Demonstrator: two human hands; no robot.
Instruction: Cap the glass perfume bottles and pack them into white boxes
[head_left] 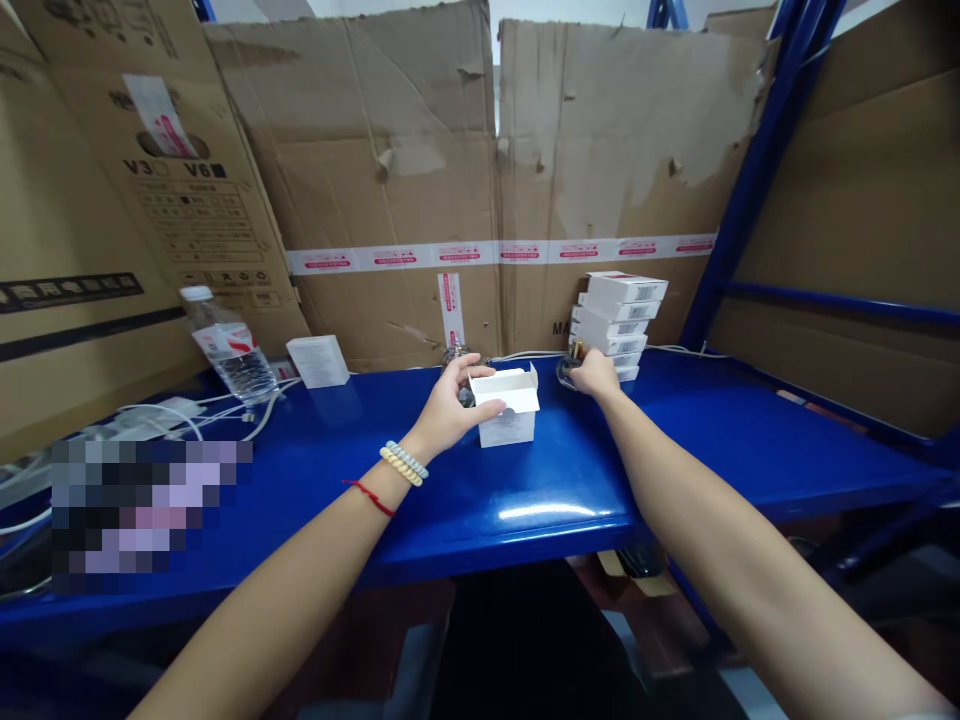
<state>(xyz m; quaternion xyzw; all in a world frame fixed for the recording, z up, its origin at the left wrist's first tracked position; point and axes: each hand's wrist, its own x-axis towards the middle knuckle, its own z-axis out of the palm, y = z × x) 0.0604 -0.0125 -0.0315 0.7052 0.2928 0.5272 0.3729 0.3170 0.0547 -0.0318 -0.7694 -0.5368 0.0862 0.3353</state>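
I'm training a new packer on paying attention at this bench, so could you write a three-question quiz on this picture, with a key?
1. True or false: the plastic bottle is farther left in the picture than the stack of white boxes.
2. Fill in the colour: the left hand is at the open white box, and the thin string around that wrist is ____.
3. Which thing is the right hand on?
a) the plastic bottle
b) a small glass item with a gold-coloured part
c) the open white box

Key: 1. True. 2. Red. 3. b.
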